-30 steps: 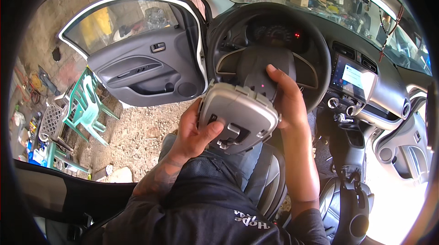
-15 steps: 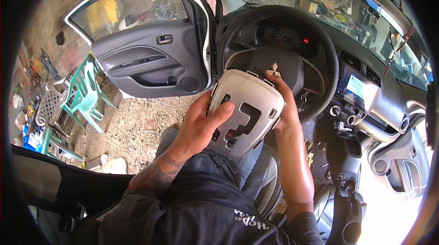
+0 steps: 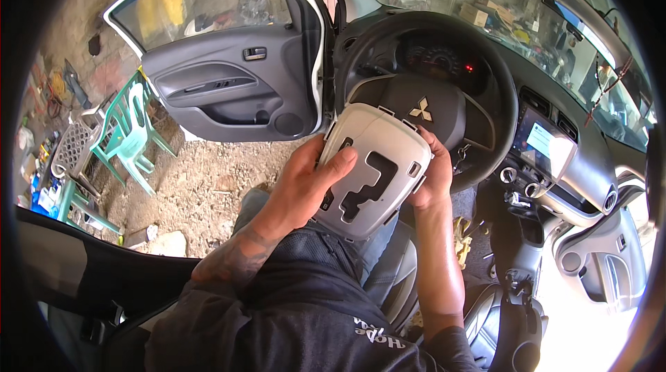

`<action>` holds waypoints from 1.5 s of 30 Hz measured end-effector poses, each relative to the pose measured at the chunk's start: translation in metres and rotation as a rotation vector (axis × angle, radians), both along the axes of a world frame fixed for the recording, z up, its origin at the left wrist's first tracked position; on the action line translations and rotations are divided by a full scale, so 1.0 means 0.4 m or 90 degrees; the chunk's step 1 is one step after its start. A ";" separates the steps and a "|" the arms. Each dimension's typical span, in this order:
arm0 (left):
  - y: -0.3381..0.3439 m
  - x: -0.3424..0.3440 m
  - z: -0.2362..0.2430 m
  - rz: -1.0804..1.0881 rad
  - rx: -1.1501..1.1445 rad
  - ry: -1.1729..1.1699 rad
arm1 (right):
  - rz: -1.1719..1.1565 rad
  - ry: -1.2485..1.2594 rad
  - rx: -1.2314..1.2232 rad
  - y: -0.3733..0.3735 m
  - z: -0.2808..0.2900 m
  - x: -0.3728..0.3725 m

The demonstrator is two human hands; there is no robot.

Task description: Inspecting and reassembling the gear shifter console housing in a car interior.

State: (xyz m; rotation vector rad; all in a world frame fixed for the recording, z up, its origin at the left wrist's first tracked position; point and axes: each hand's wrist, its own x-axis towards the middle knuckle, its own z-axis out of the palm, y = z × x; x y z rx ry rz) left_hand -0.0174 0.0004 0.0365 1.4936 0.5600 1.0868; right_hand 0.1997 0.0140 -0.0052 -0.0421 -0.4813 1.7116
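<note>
Wide L head cam, dn @ hands (image 3: 305, 181) (image 3: 433, 174), close.

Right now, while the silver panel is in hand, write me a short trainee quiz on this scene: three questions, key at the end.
1. True or false: the left hand and the right hand both touch the silver panel.
2. What shape is the large slot in its face? (a) circle (b) stepped zigzag (c) straight line
3. Fill in: the car door at the picture's left stands ____.

Key: 1. true; 2. b; 3. open
</note>
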 end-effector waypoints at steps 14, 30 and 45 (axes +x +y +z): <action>0.036 0.003 -0.042 0.011 -0.071 -0.014 | 0.011 -0.097 0.015 0.033 -0.047 0.011; -0.005 0.036 -0.040 0.004 0.037 0.022 | -0.074 -0.217 -0.072 0.014 -0.006 0.047; 0.001 0.028 -0.038 0.040 0.074 0.038 | -0.159 -0.145 -0.006 -0.061 0.013 -0.046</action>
